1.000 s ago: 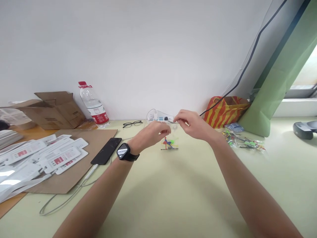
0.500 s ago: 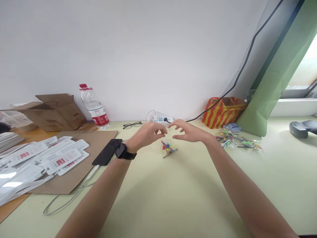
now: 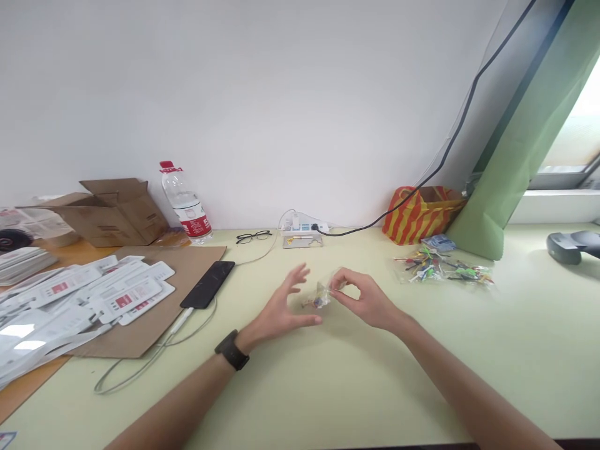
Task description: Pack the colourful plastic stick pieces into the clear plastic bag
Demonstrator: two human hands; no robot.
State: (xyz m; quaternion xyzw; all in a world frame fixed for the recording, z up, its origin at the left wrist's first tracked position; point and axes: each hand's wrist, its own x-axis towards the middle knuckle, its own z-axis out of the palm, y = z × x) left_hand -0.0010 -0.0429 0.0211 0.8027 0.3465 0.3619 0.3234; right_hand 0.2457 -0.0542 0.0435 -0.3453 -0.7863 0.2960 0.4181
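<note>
A small clear plastic bag (image 3: 321, 296) with little coloured pieces inside hangs between my hands, just over the pale green table. Its upper right corner is pinched between the thumb and forefinger of my right hand (image 3: 363, 299). On the bag's other side, my left hand (image 3: 281, 309) is open, thumb and fingers spread around it, and I cannot tell whether they touch it. A black watch (image 3: 231, 350) sits on my left wrist. Blur hides what the pieces in the bag are.
Clear bags of colourful plastic pieces (image 3: 426, 264) lie at right, before a red-and-yellow striped bag (image 3: 405, 215). Leftward are a black phone (image 3: 207, 285) on its cable, white packets (image 3: 124, 300) on cardboard, a bottle (image 3: 193, 219) and glasses (image 3: 254, 237). A power strip (image 3: 304, 227) lies by the wall.
Both hands have come down and nearer to me. My right hand has taken hold of the small bag, which lay on the table before; my left hand has spread wider.
</note>
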